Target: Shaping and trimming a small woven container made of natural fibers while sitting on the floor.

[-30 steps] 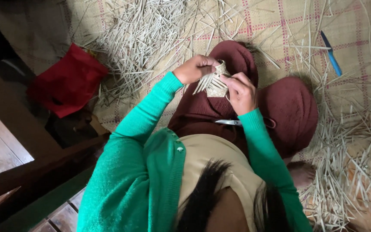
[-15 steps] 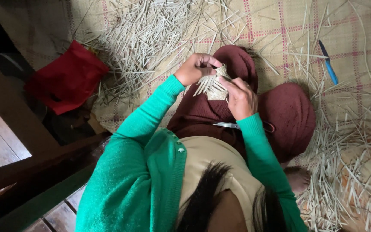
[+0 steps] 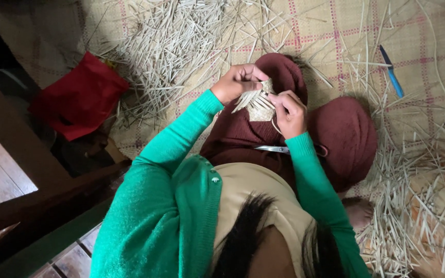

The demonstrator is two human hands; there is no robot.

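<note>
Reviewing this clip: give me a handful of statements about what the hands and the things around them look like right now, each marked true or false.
1. Both hands grip one small woven straw piece. True: the left hand and right hand hold the woven straw piece between them.
2. A pair of scissors lies on the lap. True: the scissors rest on the maroon skirt.
3. The blue pen is held in the right hand. False: the blue pen lies on the woven mat, apart from both hands.
4. The red bag sits on the person's right. False: the red bag lies to the left.
5. The sleeves are yellow. False: the sleeves are green.
</note>
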